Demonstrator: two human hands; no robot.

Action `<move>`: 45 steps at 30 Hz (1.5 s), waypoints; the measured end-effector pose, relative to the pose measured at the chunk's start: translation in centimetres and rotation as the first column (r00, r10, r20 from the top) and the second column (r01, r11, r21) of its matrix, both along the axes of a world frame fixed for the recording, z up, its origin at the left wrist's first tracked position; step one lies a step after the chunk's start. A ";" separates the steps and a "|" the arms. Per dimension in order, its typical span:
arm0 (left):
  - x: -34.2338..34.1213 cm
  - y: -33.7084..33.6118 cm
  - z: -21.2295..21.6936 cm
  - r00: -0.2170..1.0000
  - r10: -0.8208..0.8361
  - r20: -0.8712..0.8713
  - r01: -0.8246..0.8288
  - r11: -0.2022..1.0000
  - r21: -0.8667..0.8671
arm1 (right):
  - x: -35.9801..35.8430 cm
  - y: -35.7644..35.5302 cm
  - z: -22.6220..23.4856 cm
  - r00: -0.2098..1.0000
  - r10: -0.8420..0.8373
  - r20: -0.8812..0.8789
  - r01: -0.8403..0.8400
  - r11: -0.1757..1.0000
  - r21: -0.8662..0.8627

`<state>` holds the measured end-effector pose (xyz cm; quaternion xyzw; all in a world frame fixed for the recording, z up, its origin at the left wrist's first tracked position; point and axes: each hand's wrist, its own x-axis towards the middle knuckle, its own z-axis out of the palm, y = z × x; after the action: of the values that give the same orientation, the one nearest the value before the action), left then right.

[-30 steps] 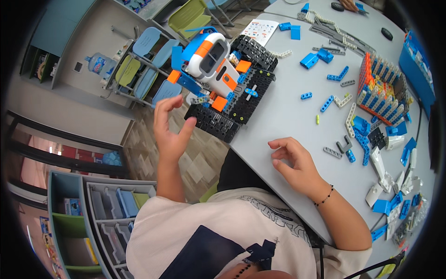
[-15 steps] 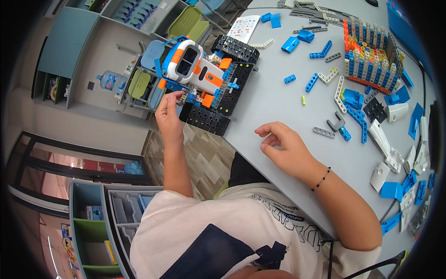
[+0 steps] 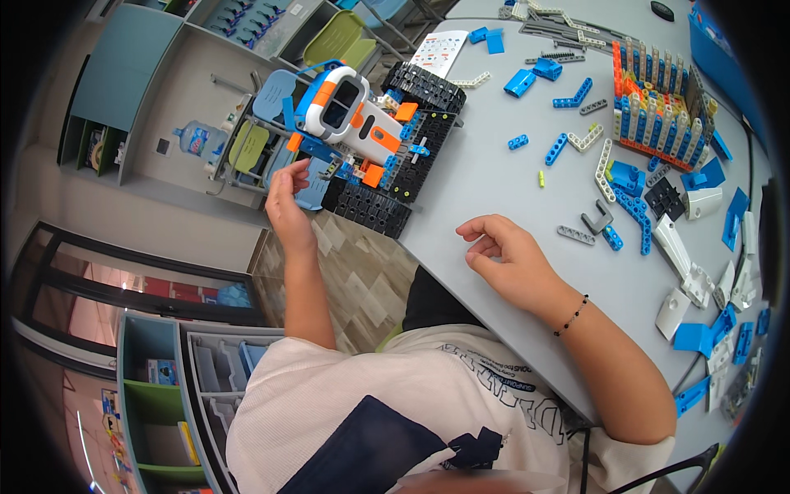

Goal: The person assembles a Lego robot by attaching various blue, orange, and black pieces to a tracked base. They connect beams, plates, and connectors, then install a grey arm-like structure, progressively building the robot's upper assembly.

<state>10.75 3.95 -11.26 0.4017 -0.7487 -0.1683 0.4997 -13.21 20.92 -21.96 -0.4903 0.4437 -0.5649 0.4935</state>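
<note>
A toy robot (image 3: pixel 374 132) built of white, orange and blue parts stands on black tracks at the table's left corner. Just left of its blue arm is my left hand (image 3: pixel 290 210), its fingers loosely bent and nothing seen in them. Whether a fingertip touches the arm, I cannot tell. My right hand (image 3: pixel 506 255) hovers over or rests on the near table edge, fingers loosely curved with the thumb apart, holding nothing. Nearest to it on the tabletop are a grey beam (image 3: pixel 575 235), a grey bracket (image 3: pixel 598 218) and a small yellow-green pin (image 3: pixel 541 179).
Loose blue, white and grey building parts lie across the grey table (image 3: pixel 461 193). A rack of upright beams (image 3: pixel 662 107) stands at the far right, next to a blue bin (image 3: pixel 724 58). An instruction sheet (image 3: pixel 440 51) lies behind the robot. Chairs and shelves are to the left.
My left hand has drawn a little left and down, away from the robot's arm. The whole view has shifted slightly. My right hand keeps its place over the table edge.
</note>
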 end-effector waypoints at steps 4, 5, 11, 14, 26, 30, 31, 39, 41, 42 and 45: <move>1.8 -2.3 -0.5 0.999 0.048 -0.024 -0.042 0.978 0.203 | -0.2 0.0 0.1 0.999 0.044 -0.017 -0.043 0.999 0.031; 2.3 -3.0 -0.6 1.000 -0.015 0.009 0.012 0.954 0.301 | -0.3 0.1 0.1 0.999 0.052 -0.016 -0.051 0.997 0.059; 3.0 -5.5 -3.4 0.952 -0.184 -0.243 0.295 0.759 0.580 | -0.1 0.0 -0.1 0.998 0.060 -0.001 -0.060 0.996 0.072; 3.0 -6.0 -4.6 0.901 -0.261 -0.347 0.421 0.725 0.546 | -0.1 0.1 -0.1 0.998 0.056 0.034 -0.059 0.995 0.083; 1.3 -6.1 -6.2 0.824 -0.382 -0.419 0.561 0.658 0.503 | -0.4 0.3 1.4 0.994 0.004 0.106 -0.029 0.972 0.234; 0.4 -4.9 -6.5 0.798 -0.422 -0.430 0.600 0.619 0.507 | -0.4 0.4 1.4 0.991 -0.053 0.123 0.020 0.966 0.257; 0.2 -4.7 -6.6 0.789 -0.427 -0.443 0.613 0.605 0.508 | -0.4 0.4 1.4 0.989 -0.067 0.133 0.031 0.965 0.260; -0.1 -4.8 -6.1 0.796 -0.534 -0.285 0.600 0.634 0.488 | 0.2 0.8 0.7 0.963 -0.176 0.202 0.126 0.963 0.240; -0.1 -5.2 -6.1 0.786 -0.575 -0.225 0.608 0.656 0.447 | 0.5 1.0 0.6 0.964 -0.199 0.175 0.154 0.958 0.242; -0.2 -5.2 -6.2 0.777 -0.587 -0.227 0.621 0.657 0.428 | 0.7 1.2 0.6 0.966 -0.211 0.153 0.170 0.955 0.243; -0.6 -4.7 -6.5 0.796 -0.569 -0.208 0.595 0.672 0.440 | 0.9 1.5 0.9 0.966 -0.241 0.094 0.211 0.943 0.257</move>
<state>10.13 -0.77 -17.80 0.2492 -0.7569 -0.5107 0.3228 -12.26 22.42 -21.04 -0.3353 0.5318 -0.5883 0.5087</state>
